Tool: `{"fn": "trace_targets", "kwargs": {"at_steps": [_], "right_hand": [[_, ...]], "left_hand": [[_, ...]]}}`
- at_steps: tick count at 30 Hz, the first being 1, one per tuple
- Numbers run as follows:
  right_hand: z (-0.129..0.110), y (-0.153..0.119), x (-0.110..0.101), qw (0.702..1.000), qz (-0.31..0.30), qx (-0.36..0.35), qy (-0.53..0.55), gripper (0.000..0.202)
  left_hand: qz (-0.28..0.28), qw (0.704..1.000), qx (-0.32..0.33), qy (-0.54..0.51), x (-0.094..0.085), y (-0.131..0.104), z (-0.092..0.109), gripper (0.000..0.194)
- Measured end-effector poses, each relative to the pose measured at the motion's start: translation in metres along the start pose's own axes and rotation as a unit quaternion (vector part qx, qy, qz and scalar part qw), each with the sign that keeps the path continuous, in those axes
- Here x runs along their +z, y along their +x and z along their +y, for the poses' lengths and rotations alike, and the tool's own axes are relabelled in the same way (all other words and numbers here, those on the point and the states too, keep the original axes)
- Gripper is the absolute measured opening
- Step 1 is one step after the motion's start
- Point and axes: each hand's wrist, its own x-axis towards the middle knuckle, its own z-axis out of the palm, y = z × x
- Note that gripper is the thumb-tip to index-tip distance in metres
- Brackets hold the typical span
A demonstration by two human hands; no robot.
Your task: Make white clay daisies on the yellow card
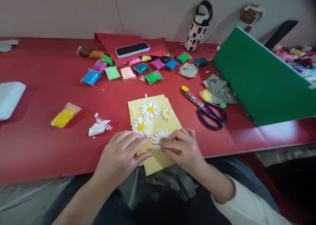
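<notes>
Yellow paper sheets [158, 164] lie at the table's front edge, bearing white clay daisies. Three of them, a top daisy [150, 109], a small daisy [168, 114] and a left daisy [142, 126], have yellow centres. Closest to me is a ring of white petals [161, 136], partly covered by my fingers. My right hand [184, 145] pinches a small white clay petal [156, 147] just below that ring. My left hand [125, 149] hovers over the paper's left side, fingers apart and nothing in them.
Left of the paper lie a white clay packet [99, 127] and a yellow clay packet [65, 115]. Scissors [209, 111] rest at the right, before a green board [264, 83]. Several coloured clay packets [128, 72], a phone [132, 49] and a tumbler [197, 29] stand farther back.
</notes>
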Motion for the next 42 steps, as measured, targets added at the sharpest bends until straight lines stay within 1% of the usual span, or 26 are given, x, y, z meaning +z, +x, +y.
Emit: {"fn": "trace_targets", "kwargs": {"at_steps": [5, 8, 13, 17, 23, 28, 33, 36, 39, 42], "right_hand": [[0.003, -0.003, 0.0, 0.999, -0.036, -0.011, -0.033, 0.01], [0.002, -0.003, -0.002, 0.998, -0.046, -0.015, -0.037, 0.005], [0.001, -0.003, -0.008, 0.996, -0.069, -0.012, -0.047, 0.003], [0.002, -0.004, -0.01, 0.996, -0.07, -0.016, -0.047, 0.004], [0.002, -0.002, -0.005, 0.996, -0.064, -0.029, -0.053, 0.004], [0.001, 0.0, -0.004, 0.996, -0.057, -0.037, -0.053, 0.008], [0.002, 0.0, -0.005, 0.998, -0.04, -0.029, -0.036, 0.008], [0.002, -0.001, -0.004, 0.998, -0.036, -0.029, -0.035, 0.003], [0.002, -0.001, -0.004, 0.998, -0.04, -0.03, -0.03, 0.013], [0.001, -0.001, -0.003, 0.999, -0.033, -0.031, -0.023, 0.006]], "left_hand": [[-0.037, 0.999, 0.001, 0.015, 0.001, -0.003, -0.002, 0.027], [-0.057, 0.998, 0.003, 0.021, 0.001, -0.003, -0.002, 0.023], [-0.068, 0.997, 0.002, 0.025, 0.004, -0.004, -0.003, 0.016], [-0.073, 0.997, 0.001, 0.03, 0.006, -0.004, 0.0, 0.013], [-0.064, 0.997, 0.012, 0.037, 0.013, -0.001, 0.005, 0.012], [-0.076, 0.996, 0.017, 0.036, 0.017, -0.001, 0.007, 0.012], [-0.048, 0.998, 0.03, 0.034, 0.017, -0.003, 0.007, 0.011], [-0.031, 0.998, 0.036, 0.039, 0.016, -0.002, 0.009, 0.008], [-0.017, 0.999, 0.036, 0.034, 0.014, -0.001, 0.01, 0.006], [-0.009, 0.999, 0.04, 0.029, 0.013, 0.0, 0.01, 0.009]]}}
